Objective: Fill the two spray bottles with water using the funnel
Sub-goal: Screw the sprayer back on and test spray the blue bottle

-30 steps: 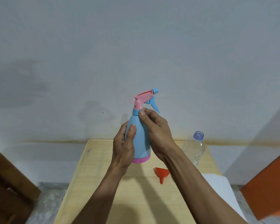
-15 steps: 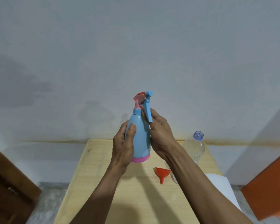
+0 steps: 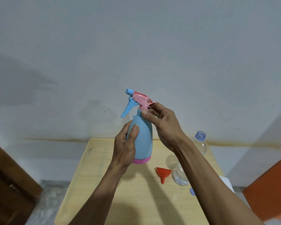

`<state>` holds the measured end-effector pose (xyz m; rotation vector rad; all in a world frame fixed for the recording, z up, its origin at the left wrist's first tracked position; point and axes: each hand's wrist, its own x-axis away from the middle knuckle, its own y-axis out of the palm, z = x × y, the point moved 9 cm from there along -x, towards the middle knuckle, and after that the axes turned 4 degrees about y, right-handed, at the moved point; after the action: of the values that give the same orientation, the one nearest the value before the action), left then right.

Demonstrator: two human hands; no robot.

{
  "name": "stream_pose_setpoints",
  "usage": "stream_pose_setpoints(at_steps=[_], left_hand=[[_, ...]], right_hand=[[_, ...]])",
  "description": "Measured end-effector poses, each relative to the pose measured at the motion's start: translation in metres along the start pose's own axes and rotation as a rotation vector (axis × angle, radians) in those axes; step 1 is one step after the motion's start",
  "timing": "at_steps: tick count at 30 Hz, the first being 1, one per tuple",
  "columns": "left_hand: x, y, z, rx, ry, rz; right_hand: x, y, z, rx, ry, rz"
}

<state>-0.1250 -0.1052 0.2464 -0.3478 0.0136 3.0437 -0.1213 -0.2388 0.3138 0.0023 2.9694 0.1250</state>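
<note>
I hold a light blue spray bottle (image 3: 143,140) with a pink base upright above the wooden table (image 3: 104,184). My left hand (image 3: 125,148) grips its body from the left. My right hand (image 3: 162,120) pinches the neck just under the pink and blue spray head (image 3: 136,99), whose nozzle and trigger point left. A red funnel (image 3: 163,173) lies on the table to the right. Behind my right forearm stands a clear plastic water bottle (image 3: 200,143) with its mouth uncapped. Only one spray bottle is in view.
A small blue cap (image 3: 192,191) lies on the table beside my right forearm. White sheet (image 3: 225,182) at the table's right edge. Dark wooden furniture (image 3: 10,184) stands at the left, an orange panel (image 3: 272,184) at the right. A plain wall is behind.
The spray head has turned on the bottle: its nozzle pointed right, then toward me, and now points left. My right hand has shifted round the neck with it. My left hand has stayed put.
</note>
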Motion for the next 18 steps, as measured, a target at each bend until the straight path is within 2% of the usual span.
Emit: stream_pose_setpoints(at_steps=[2,6,11,16,18], left_hand=[[0.000,-0.001,0.002,0.016,0.007,0.002],[0.001,0.000,0.000,0.040,0.002,-0.018],[0.002,0.002,-0.002,0.044,-0.007,-0.050],[0.003,0.002,-0.004,0.068,-0.034,-0.071],[0.002,0.003,-0.003,0.068,-0.042,-0.092]], right_hand=[[-0.001,0.003,0.000,-0.057,0.022,-0.069],[-0.006,-0.004,0.000,-0.040,0.011,-0.023],[-0.003,0.003,-0.002,0.018,0.039,-0.167],[-0.003,-0.001,-0.009,0.124,0.001,-0.093],[-0.001,0.002,-0.012,0.164,-0.003,-0.136]])
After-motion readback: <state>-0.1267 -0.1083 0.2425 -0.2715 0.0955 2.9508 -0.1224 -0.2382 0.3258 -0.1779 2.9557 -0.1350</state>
